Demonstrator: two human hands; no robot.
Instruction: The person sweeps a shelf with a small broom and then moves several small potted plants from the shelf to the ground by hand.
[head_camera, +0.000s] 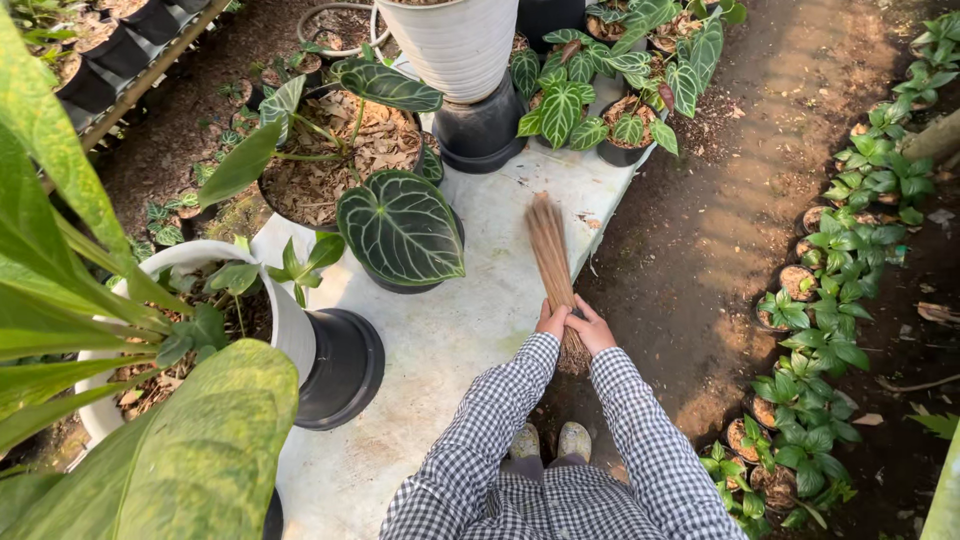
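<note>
Both hands, left hand (551, 321) and right hand (592, 328), close around the bound end of a light, springy brown stick broom (552, 258), probably best gripped there.

To your left stands a white pot (283, 318) on a black base (345, 365); beyond it, a dark veined leaf (400, 226) (heart-shaped) near a mulch-filled pot (335, 155). Small potted plants (815, 330) line the dirt path (720, 220) on your right.
</note>
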